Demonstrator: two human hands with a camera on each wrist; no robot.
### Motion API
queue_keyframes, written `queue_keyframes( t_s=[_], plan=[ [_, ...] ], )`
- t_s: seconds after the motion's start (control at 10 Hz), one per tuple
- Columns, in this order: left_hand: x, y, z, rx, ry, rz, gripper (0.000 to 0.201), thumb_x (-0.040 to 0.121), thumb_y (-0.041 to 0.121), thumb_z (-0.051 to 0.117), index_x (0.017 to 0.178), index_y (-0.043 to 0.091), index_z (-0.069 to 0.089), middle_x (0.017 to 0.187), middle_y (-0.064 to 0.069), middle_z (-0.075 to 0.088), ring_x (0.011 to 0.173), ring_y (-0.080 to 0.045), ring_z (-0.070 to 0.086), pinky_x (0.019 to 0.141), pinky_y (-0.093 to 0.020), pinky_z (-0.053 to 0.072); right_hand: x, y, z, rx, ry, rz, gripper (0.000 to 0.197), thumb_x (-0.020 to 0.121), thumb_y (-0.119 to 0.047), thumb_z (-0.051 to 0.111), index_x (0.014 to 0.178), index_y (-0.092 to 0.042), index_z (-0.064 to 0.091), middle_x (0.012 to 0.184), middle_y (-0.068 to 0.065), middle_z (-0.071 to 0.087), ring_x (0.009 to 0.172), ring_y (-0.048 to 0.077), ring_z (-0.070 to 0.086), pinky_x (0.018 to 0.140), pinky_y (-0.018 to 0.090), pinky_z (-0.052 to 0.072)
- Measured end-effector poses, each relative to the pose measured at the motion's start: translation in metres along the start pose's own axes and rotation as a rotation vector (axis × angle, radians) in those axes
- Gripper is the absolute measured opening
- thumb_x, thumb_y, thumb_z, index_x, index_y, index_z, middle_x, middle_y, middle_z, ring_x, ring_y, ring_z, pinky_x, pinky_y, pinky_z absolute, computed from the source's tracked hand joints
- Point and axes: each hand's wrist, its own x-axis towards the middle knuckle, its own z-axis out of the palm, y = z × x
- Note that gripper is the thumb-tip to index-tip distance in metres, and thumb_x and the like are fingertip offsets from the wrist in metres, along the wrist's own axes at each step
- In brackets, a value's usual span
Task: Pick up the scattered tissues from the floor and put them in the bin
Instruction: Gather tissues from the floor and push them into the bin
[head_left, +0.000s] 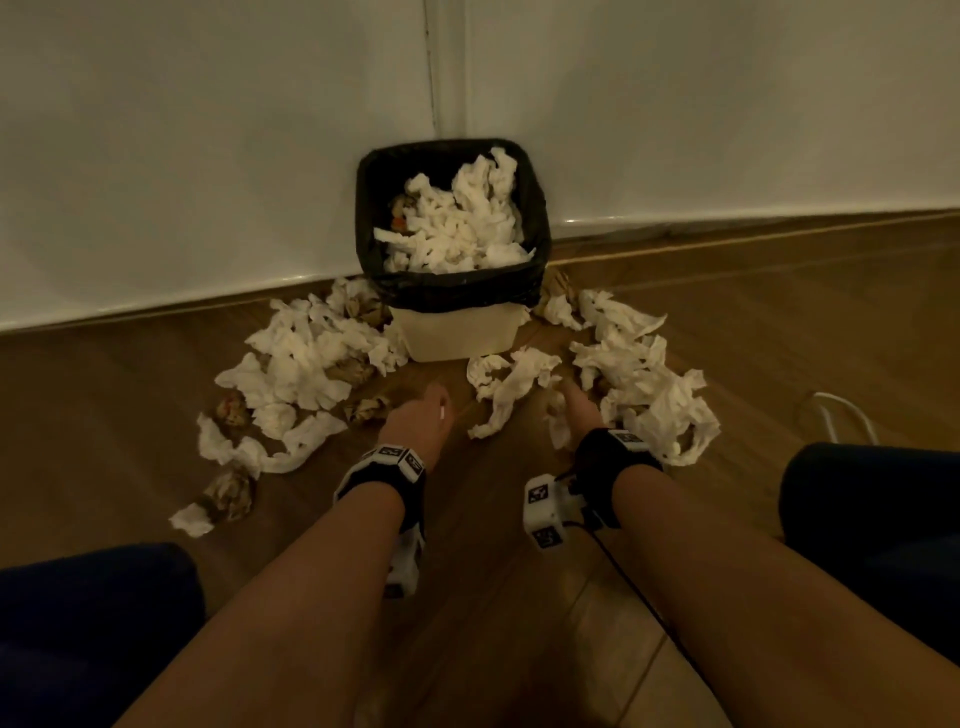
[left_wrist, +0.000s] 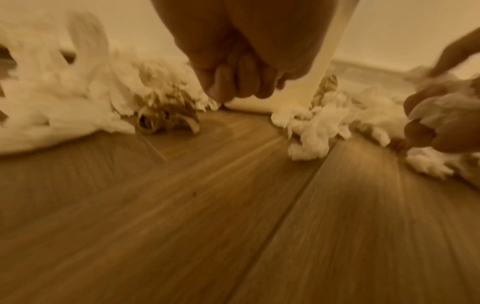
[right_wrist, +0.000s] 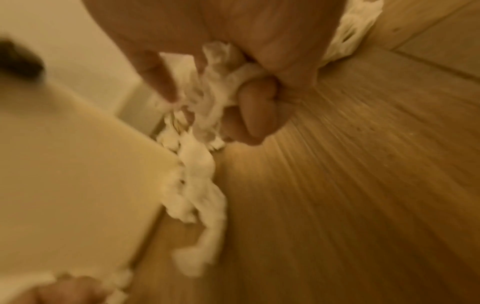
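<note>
On the floor (head_left: 779, 364) before the bin (head_left: 537, 228), your right hand (head_left: 576, 410) is clutching a tissue (right_wrist: 221, 82). Your left hand (head_left: 421, 415) is curling empty; the left tissue pile (head_left: 306, 358) is lying just beyond it.

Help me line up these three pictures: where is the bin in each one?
Head: bin at centre, against the wall corner, tissues piled inside.
Left wrist: its cream wall shows behind the left hand.
Right wrist: blurred cream wall at left.
Shared landmark: the wooden floor.

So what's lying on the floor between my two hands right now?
Mostly bare wooden floor between left hand and right hand, plus one twisted white tissue nearer the right, in the head view.
</note>
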Motion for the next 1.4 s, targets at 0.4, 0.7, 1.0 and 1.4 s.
queue_keyframes(
  t_s=[0.4,0.7,1.0,1.4],
  plan=[
    [-0.043,0.059,-0.082,-0.181,-0.023,0.06,0.038,0.099,0.033,0.038,0.083,0.012,0.065,0.063,-0.006,0.058,0.064,-0.024,0.061,0.061,-0.026,0.047,-0.079,-0.048,-0.021,0.16,-0.2,-0.09,0.036,0.102,-0.017,0.032,0.128,0.001,0.049,0.123,0.022,0.053,0.099,0.032,0.063,0.08,0.036,0.052],
    [-0.062,0.089,-0.132,0.011,0.18,0.088,0.066,0.099,0.049,0.012,0.072,0.008,0.057,0.067,-0.008,0.057,0.077,-0.029,0.063,0.064,-0.032,0.046,-0.127,-0.101,-0.028,0.056,0.011,-0.32,0.039,0.098,-0.043,0.034,0.12,-0.014,0.048,0.08,0.002,0.05,0.069,0.017,0.052,0.049,0.021,0.04],
    [-0.077,0.094,-0.185,-0.214,0.384,0.122,0.041,0.102,0.03,0.022,0.123,0.006,0.049,0.105,-0.017,0.061,0.093,-0.031,0.059,0.08,-0.039,0.047,-0.169,-0.151,-0.018,-0.173,0.194,-0.712,0.039,0.101,-0.017,0.029,0.123,0.004,0.053,0.123,0.023,0.057,0.114,0.035,0.053,0.094,0.033,0.043],
    [-0.043,0.099,-0.258,-0.635,0.37,0.063,0.037,0.094,-0.001,0.039,0.131,0.005,0.043,0.14,-0.017,0.021,0.12,-0.034,0.043,0.088,-0.027,0.043,-0.174,-0.241,-0.015,-0.463,-0.012,-0.618,0.038,0.095,-0.007,0.037,0.133,-0.009,0.042,0.137,0.018,0.04,0.124,0.035,0.042,0.103,0.041,0.041]
  ],
)
